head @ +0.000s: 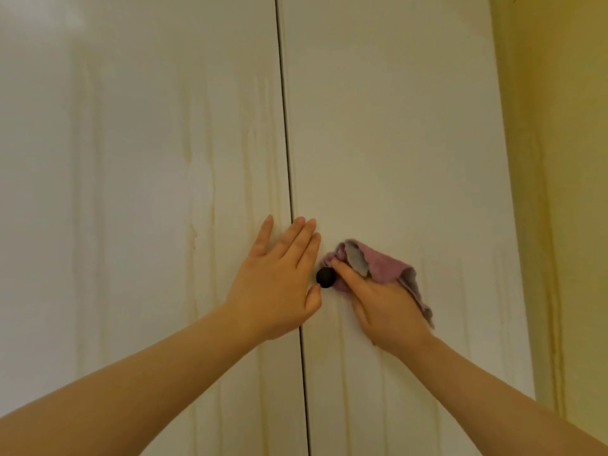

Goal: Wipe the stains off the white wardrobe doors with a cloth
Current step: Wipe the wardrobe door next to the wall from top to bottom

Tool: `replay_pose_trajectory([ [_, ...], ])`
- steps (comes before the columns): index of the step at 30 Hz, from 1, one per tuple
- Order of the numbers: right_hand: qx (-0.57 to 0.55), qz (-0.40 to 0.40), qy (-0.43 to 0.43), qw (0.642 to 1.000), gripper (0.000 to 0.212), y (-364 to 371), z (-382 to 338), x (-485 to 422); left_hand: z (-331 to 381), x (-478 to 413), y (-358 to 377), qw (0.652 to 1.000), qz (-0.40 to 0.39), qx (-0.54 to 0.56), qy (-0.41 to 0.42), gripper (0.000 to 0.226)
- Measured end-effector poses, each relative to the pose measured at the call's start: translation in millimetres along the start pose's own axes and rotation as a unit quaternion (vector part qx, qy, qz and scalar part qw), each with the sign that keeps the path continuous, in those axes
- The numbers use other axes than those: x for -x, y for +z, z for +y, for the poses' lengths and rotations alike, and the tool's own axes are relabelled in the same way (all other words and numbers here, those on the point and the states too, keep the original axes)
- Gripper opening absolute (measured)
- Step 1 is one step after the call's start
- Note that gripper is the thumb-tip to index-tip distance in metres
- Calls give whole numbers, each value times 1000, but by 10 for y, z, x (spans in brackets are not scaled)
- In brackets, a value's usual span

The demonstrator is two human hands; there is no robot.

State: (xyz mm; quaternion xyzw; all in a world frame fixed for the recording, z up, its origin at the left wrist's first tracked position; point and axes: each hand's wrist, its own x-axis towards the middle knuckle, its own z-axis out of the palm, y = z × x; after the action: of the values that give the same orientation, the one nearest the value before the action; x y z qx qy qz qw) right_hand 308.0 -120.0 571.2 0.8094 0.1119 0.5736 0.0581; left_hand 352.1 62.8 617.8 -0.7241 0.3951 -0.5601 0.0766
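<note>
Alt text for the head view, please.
A right hand holds a pink-and-grey cloth against the right wardrobe door beside a black knob; the left hand lies flat across the door gap. Yellowish streaks run down both doors.

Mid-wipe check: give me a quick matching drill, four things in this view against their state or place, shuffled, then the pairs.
Column one:
1. left hand
2. right hand
3. knob
4. cloth

Column two:
a. pink and grey, bunched against the right door
b. flat, fingers straight, laid across the door gap
c. black, between the two hands
d. fingers curled round the cloth

Pairs: 1-b, 2-d, 3-c, 4-a.
</note>
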Motion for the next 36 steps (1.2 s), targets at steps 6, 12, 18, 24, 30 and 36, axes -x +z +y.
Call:
replay_pose_trajectory([
  [6, -80, 76, 74, 991, 48, 234, -229, 80, 38, 32, 98, 1000, 8, -21, -1, 70],
  [12, -54, 80, 76, 992, 48, 89, -98, -22, 136, 64, 156, 999, -6, -36, -22, 79],
  [18, -70, 46, 17, 996, 50, 236, -180, 536, 215, 176, 211, 998, 3, -48, -39, 78],
  [24, -54, 111, 91, 988, 50, 142, -94, 114, 303, 186, 210, 997, 17, -31, -72, 82],
  [30, -18, 31, 9, 999, 58, 230, -122, 625, 361, 187, 231, 996, 40, -31, -74, 68],
  [36, -34, 89, 83, 992, 52, 235, -185, 327, 451, 164, 275, 992, 60, -13, -107, 68],
])
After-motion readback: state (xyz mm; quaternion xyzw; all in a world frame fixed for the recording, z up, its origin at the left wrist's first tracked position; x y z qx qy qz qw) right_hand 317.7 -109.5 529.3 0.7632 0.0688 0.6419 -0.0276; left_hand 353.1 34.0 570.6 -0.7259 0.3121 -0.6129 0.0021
